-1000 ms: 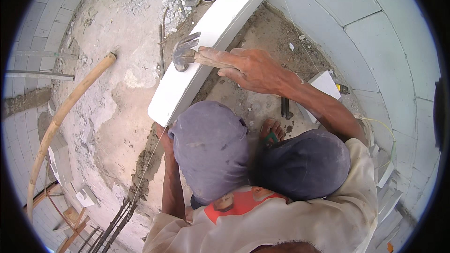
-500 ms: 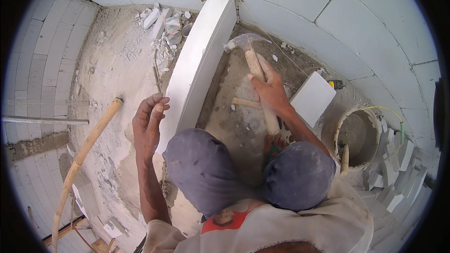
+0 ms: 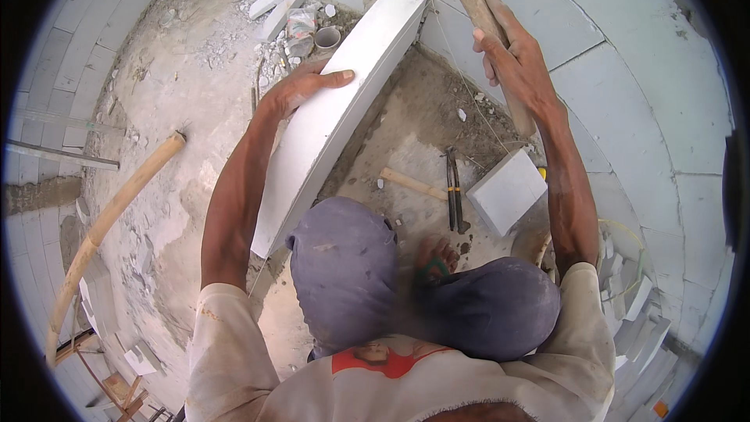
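Observation:
A long white masonry block (image 3: 344, 113) stands on the floor, stretching from beside my knees to the wall. My left hand (image 3: 306, 87) grips its left side, thumb lying across the top face and fingers mostly hidden beyond the edge. My right hand (image 3: 512, 62) is wrapped round the wooden handle of a hammer (image 3: 473, 4). Its metal head, with one curved pointed end, is raised beside the block's far end, close to the wall. I cannot tell whether the head touches the block. A thin string (image 3: 462, 62) slants down from near that end.
Pincers (image 3: 452, 191) and a wooden stick (image 3: 414, 184) lie before my feet, near a smaller white block (image 3: 508, 191). Rubble (image 3: 273, 12) and a cup (image 3: 327, 37) sit at the far left. A wooden pole (image 3: 117, 219) slants at left; a block wall (image 3: 625, 109) curves along the right.
My left hand has moved forward and come down onto the long block. My right hand has carried the hammer forward and right, to the block's far end. The pincers have come into sight.

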The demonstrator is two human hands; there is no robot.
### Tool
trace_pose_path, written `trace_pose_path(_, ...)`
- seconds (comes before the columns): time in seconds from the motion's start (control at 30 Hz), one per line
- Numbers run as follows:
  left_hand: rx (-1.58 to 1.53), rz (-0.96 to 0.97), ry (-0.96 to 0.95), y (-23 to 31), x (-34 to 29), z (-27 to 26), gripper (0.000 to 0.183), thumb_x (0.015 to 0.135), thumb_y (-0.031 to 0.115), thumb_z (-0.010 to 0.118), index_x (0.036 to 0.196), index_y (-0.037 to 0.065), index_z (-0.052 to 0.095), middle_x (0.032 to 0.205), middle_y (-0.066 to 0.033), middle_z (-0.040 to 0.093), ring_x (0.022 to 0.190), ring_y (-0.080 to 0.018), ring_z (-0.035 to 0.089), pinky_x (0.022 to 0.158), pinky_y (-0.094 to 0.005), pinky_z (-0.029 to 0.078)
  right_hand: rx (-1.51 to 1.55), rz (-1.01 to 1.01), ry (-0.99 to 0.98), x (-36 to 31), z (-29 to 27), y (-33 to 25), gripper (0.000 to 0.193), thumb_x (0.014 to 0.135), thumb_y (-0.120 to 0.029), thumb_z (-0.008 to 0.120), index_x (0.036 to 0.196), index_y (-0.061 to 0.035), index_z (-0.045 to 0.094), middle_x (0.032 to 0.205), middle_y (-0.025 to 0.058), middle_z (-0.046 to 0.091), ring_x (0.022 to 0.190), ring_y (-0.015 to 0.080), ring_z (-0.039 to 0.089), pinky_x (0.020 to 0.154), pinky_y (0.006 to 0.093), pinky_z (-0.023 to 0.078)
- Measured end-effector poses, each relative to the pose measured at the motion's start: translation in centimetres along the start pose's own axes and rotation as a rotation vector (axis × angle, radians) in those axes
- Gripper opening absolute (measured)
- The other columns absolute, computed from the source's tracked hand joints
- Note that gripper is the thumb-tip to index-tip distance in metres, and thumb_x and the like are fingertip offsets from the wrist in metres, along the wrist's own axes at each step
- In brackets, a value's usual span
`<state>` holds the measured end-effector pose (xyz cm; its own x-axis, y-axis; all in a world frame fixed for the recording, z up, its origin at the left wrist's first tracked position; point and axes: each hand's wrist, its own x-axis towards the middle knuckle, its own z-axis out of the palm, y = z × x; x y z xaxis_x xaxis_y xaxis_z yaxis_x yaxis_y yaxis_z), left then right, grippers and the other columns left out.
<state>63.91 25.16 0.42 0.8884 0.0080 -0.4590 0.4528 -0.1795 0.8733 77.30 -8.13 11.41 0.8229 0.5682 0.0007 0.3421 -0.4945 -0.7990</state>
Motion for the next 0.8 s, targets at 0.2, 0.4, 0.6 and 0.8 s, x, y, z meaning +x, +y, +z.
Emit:
trace_pose_path(0.2, -0.041, -0.034, 0.0, 0.4, 0.1, -0.3, 0.085, 0.089, 0.049, 0.079, 0.153, 0.0, 0.05, 0.131, -0.0224, 0.068, 0.11, -0.029, 0.071, 0.095, -0.0371, 0.056, -0.873, -0.375, -0.104, 15.9, 2.9, -6.0, 0.04, 0.1, -0.034, 0.061, 0.129, -0.0105, 0.073, 0.12, 0.0174, 0.076, 0.109, 0.0387, 0.072, 0.097, 0.0508, 0.055)
trace_pose_path(0.4, -0.031, -0.054, -0.022, 1.0, 0.1, -0.5, 0.081, 0.089, 0.047, 0.079, 0.149, -0.001, 0.054, 0.126, -0.0211, 0.07, 0.106, -0.0276, 0.071, 0.092, -0.0361, 0.056, -1.194, -0.521, -0.222, 22.7, 9.7, -6.6, 0.026, 0.098, -0.022, 0.06, 0.102, -0.0067, 0.081, 0.104, 0.0165, 0.079, 0.095, 0.0353, 0.076, 0.083, 0.0496, 0.059)
trace_pose_path(0.6, 0.037, -0.005, 0.002, -0.6, 1.1, -1.0, 0.081, 0.085, 0.055, 0.082, 0.141, 0.0, 0.063, 0.122, -0.0195, 0.073, 0.105, -0.0275, 0.072, 0.091, -0.0368, 0.056, -1.286, -0.541, -0.324, 27.0, 14.5, -5.7, 0.022, 0.094, -0.017, 0.062, 0.1, -0.0058, 0.081, 0.104, 0.0148, 0.08, 0.094, 0.0333, 0.077, 0.079, 0.0484, 0.06)
trace_pose_path(0.8, 0.107, 0.017, -0.006, -0.3, 1.2, -0.7, 0.082, 0.086, 0.055, 0.081, 0.141, -0.003, 0.062, 0.118, -0.02, 0.074, 0.101, -0.0273, 0.073, 0.089, -0.0359, 0.057, -1.36, -0.503, -0.398, 28.2, 14.6, -4.6, 0.022, 0.092, -0.017, 0.065, 0.104, -0.0072, 0.081, 0.107, 0.0143, 0.08, 0.096, 0.0318, 0.077, 0.08, 0.0489, 0.06)
